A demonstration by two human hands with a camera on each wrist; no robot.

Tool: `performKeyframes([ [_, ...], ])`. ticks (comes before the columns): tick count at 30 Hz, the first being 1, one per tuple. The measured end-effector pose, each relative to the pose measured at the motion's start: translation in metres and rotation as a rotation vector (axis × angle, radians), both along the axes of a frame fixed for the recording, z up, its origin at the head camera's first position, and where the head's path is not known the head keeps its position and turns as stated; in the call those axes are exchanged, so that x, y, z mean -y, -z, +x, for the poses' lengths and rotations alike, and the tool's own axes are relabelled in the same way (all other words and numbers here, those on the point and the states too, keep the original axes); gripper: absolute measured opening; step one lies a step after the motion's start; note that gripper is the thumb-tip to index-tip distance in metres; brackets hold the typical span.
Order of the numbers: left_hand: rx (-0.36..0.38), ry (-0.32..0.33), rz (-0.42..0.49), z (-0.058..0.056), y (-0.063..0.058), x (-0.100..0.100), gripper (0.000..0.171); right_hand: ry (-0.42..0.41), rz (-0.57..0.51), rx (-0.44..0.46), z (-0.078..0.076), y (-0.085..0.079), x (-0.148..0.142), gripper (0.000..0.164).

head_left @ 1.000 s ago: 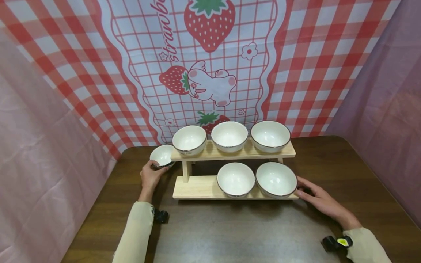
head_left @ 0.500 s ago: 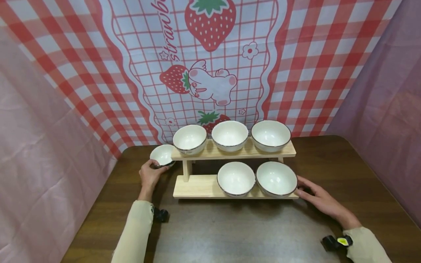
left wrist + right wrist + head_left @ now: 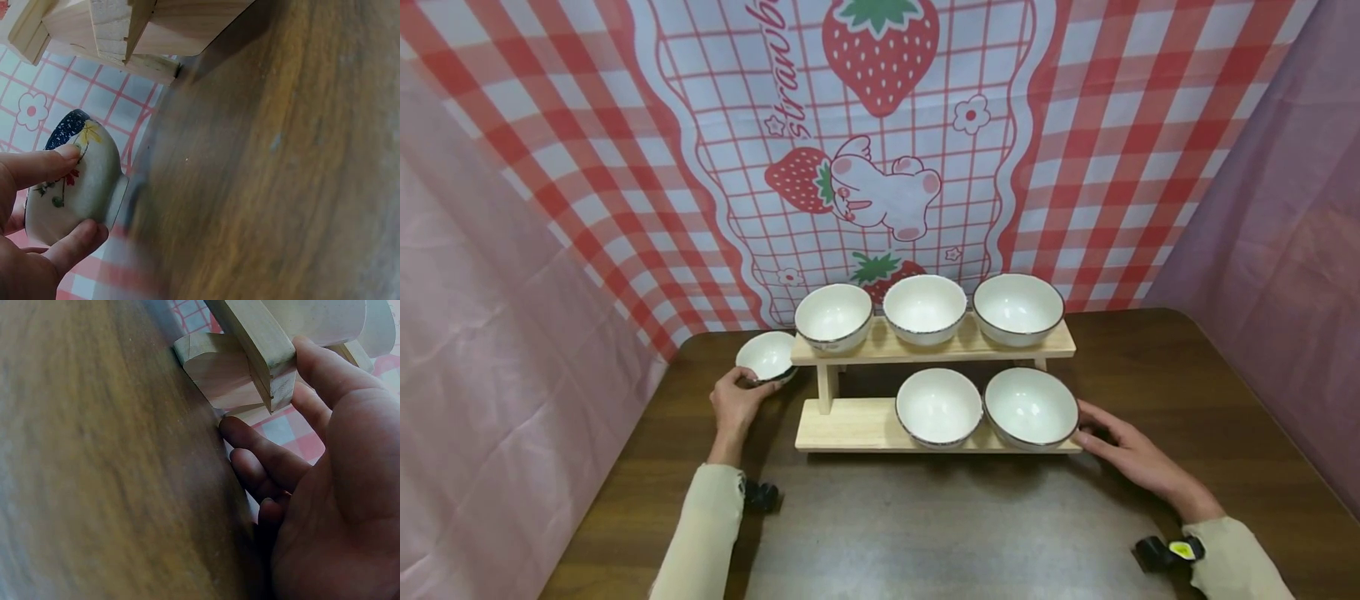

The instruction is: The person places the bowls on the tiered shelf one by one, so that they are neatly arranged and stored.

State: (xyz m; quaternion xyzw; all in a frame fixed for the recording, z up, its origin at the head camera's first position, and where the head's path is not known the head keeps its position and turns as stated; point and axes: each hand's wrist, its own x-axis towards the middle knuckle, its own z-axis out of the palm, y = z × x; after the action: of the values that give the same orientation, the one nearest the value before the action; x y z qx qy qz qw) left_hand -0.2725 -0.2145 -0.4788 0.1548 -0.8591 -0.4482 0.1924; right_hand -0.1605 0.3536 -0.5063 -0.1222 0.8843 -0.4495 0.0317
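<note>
My left hand (image 3: pixel 735 408) grips a small white bowl (image 3: pixel 766 354) beside the left end of a two-tier wooden stand (image 3: pixel 850 423). In the left wrist view, the bowl (image 3: pixel 94 187) shows red and yellow flowers and a speckled dark blue band outside, with thumb and fingers on its wall and its foot close over the table. At the stand's right end, my right hand (image 3: pixel 1138 458) holds the end of the lower board (image 3: pixel 282 387) between thumb and index finger, the other fingers loosely bent below. Part of the left bowl's rim is hidden behind the upper tier.
Three white bowls, left (image 3: pixel 833 317), middle (image 3: pixel 925 308) and right (image 3: pixel 1018 308), line the upper tier. Two more, one central (image 3: pixel 938 408) and one at right (image 3: pixel 1030 408), sit on the lower tier. A strawberry-print cloth (image 3: pixel 880 192) hangs behind the brown table (image 3: pixel 1165 375).
My left hand has shifted slightly left with the bowl, away from the stand. The right hand and the bowls on the stand stay in place.
</note>
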Motion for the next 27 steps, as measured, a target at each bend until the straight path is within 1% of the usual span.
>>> performKeyframes([
  [6,0.007,-0.005,0.011,0.006,-0.002,0.003,0.038,-0.01,-0.007,-0.038,0.0,0.001,0.001,0.057],
  [9,0.012,-0.01,0.018,0.009,-0.004,0.005,0.039,-0.007,-0.003,-0.027,-0.001,0.0,0.0,0.057],
  [13,0.011,-0.015,0.005,0.015,-0.007,0.007,0.038,0.0,0.003,-0.011,-0.001,0.0,0.0,0.058],
  [23,-0.001,-0.015,-0.026,0.029,-0.011,0.013,0.037,0.002,0.007,-0.021,0.0,0.001,0.0,0.057],
  [27,-0.001,-0.008,-0.03,0.034,-0.013,0.014,0.037,0.002,0.008,-0.01,0.0,0.0,0.0,0.057],
])
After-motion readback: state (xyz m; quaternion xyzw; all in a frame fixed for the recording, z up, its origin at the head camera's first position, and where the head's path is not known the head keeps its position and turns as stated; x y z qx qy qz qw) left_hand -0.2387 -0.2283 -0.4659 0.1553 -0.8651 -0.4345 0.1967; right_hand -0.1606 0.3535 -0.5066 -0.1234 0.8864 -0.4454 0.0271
